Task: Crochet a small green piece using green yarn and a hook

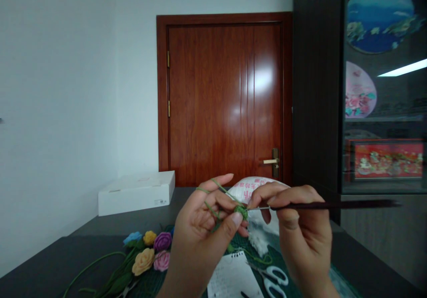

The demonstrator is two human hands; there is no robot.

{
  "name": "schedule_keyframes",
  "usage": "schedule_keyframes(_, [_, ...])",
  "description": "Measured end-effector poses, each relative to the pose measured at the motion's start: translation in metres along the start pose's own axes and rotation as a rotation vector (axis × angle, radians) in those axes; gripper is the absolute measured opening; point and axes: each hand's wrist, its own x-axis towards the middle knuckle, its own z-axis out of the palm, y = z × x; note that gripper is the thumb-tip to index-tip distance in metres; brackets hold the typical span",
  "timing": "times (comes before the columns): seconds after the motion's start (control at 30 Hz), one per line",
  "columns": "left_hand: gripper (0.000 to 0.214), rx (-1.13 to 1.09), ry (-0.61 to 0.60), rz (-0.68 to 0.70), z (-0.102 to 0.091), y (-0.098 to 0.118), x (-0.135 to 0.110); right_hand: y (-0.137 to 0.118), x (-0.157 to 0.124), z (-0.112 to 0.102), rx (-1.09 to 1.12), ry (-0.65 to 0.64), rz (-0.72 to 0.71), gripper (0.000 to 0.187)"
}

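Note:
Between the thumb and fingers of my left hand (207, 227) is a small green crochet piece (240, 211). Green yarn (210, 207) loops over the raised index finger of that hand and runs down to the piece. My right hand (302, 227) grips a crochet hook (310, 205) by its dark handle, held nearly level. The hook's thin metal shaft points left, and its tip meets the green piece; whether it passes through a stitch is too small to tell. Both hands are raised above the table, close together.
Crocheted flowers (145, 260) lie on the dark table at the left. Below my hands are a spiral notepad (233, 275), white-handled scissors (275, 280) and a green mat (147, 284). Behind stand a white box (136, 193) and a printed white bag (248, 187).

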Motion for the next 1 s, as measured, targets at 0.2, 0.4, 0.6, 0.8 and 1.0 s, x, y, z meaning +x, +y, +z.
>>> schedule_keyframes(0.2, [0.043,0.031,0.036,0.037,0.003,0.001,-0.002,-0.002,0.0,-0.004,-0.227,-0.127,-0.225,0.009])
schedule_keyframes(0.4, [0.041,-0.033,0.034,0.044,0.004,-0.001,-0.004,0.0,-0.001,-0.001,-0.252,-0.103,-0.349,0.011])
schedule_keyframes(0.6, [0.036,0.003,0.029,0.111,0.005,-0.004,-0.006,0.003,-0.005,0.003,-0.179,0.023,-0.3,0.011])
schedule_keyframes(0.8, [0.037,0.066,-0.016,0.232,0.002,-0.004,-0.009,0.002,-0.008,0.012,-0.009,0.112,-0.086,0.011])
schedule_keyframes(1.0, [0.049,-0.023,-0.063,0.192,-0.001,-0.004,-0.007,-0.003,-0.007,0.018,0.104,0.138,-0.001,0.009])
